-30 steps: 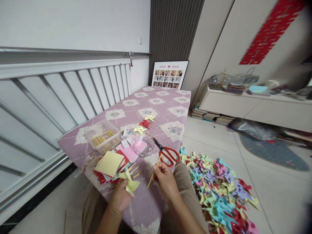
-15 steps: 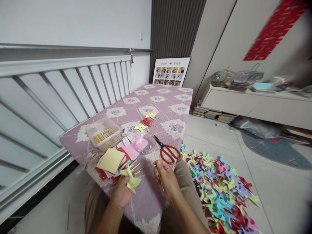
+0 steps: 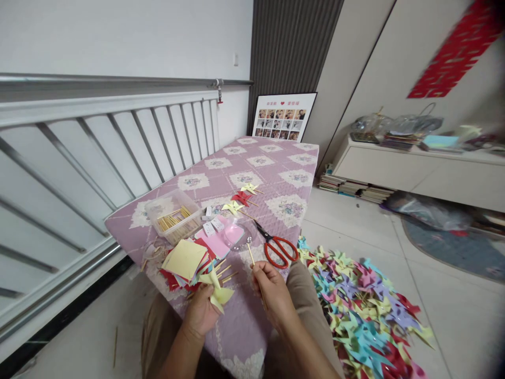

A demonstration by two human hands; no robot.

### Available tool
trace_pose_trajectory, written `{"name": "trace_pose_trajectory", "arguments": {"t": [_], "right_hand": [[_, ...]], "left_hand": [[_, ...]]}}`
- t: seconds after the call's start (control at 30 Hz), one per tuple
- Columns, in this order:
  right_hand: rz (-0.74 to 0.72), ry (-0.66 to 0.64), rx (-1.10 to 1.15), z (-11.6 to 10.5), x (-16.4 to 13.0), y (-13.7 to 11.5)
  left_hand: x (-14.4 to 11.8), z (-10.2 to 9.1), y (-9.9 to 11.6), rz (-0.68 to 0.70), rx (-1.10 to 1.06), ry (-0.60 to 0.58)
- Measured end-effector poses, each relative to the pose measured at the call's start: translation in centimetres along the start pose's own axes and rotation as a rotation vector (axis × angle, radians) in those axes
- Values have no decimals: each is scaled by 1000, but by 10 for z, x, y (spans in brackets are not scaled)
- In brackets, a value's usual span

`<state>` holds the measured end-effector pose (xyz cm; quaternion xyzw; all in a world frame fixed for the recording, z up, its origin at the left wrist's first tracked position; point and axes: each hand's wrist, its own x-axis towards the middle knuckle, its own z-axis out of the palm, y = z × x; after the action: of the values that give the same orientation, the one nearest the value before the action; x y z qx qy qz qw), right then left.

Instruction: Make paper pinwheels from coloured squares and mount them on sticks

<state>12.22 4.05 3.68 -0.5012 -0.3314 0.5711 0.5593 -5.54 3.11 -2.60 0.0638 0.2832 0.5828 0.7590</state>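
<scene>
Near the front of the table, my left hand (image 3: 202, 310) is closed on a pale yellow paper pinwheel (image 3: 216, 290). My right hand (image 3: 271, 287) grips a thin wooden stick (image 3: 251, 255), whose upper end points at the clear round dish (image 3: 241, 241) holding small shiny pieces. Just beyond that hand lie red-handled scissors (image 3: 276, 247). Left of the dish are pink paper squares (image 3: 215, 243) with small white boxes on them. A stack of coloured paper squares (image 3: 185, 261), yellow on top, sits beside my left hand, with several loose sticks (image 3: 225, 271) next to it.
A clear plastic box (image 3: 173, 217) of sticks stands at the table's left. Finished pinwheels (image 3: 241, 197) lie farther back on the patterned cloth (image 3: 260, 179). A large heap of colourful pinwheels (image 3: 363, 310) covers the floor at right. A white railing (image 3: 130, 137) runs along the left.
The stick in my right hand now has its tip over the clear dish, by the small shiny pieces. My left hand still holds the yellow pinwheel. The whole view has shifted slightly.
</scene>
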Motion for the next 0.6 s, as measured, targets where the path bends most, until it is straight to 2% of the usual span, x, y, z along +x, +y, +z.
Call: {"name": "trace_pose_trajectory", "arguments": {"t": [0.2, 0.6], "right_hand": [[-23, 7, -28, 1, 0, -3], [-65, -26, -54, 2, 0, -5]], "left_hand": [[-3, 8, 1, -8, -9, -7], [-4, 11, 2, 1, -3, -46]]}}
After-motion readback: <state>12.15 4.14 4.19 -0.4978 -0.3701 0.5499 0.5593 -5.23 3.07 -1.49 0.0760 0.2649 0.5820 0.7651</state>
